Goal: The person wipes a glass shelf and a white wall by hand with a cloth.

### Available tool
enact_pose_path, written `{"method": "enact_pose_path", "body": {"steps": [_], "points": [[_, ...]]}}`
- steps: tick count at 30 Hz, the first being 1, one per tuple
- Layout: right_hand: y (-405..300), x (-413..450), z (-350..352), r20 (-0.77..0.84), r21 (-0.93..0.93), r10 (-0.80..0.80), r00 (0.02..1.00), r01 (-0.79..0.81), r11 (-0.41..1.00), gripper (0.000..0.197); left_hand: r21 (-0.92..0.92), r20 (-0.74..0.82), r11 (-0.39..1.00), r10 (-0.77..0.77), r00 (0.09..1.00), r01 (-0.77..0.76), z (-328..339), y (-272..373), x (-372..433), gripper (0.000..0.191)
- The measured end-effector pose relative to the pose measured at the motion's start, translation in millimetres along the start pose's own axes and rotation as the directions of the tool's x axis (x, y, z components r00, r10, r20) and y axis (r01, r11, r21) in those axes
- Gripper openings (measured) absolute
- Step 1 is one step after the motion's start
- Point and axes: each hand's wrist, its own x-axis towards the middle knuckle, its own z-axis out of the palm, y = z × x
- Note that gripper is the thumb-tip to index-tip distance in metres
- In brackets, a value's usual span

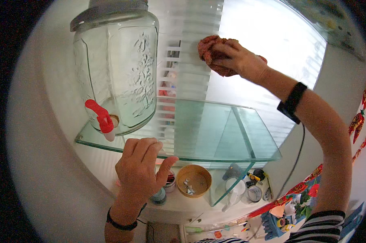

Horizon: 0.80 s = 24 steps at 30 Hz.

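Observation:
My right hand point(231, 57) grips a bunched reddish-brown cloth point(211, 50) against the bright upright pane point(261, 33) behind the shelf. My left hand point(140, 168) is at the front edge of a glass shelf point(195, 130); its fingers curl over the edge and the thumb lies along it. The fingertips are hidden from me. Just beyond this hand stands a large clear glass drink dispenser point(119, 70) on the shelf's left part. It has a dark lid point(110, 15), embossed sides and a red spigot point(102, 117) that points towards me.
Under the shelf, a glass support panel point(231, 182) stands near a round wooden bowl point(193, 181) with small pieces inside, a tape roll point(254, 194) and jars point(158, 196). Red-and-gold hanging decorations point(357, 121) line the right. A cable point(296, 165) trails from my right wristband point(292, 102).

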Motion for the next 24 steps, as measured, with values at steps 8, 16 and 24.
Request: {"method": "enact_pose_path", "body": {"steps": [8,16,24], "points": [[-44,-63,20,0.16,0.124,-0.171,0.972,0.152,0.98,0.03,0.054,-0.035,0.998,0.012,0.999,-0.01,2,-5,-3,0.031],[4,-96,-46,0.716,0.112,-0.071,0.694,-0.013,0.994,0.012,0.021,-0.02,1.0,-0.006,1.0,0.006,1,-1,-5,0.032],[-21,-5,4,0.124,0.16,0.059,0.99,-0.079,0.984,0.036,0.001,-0.015,1.0,-0.025,1.0,0.025,1,1,-3,0.032]]}}
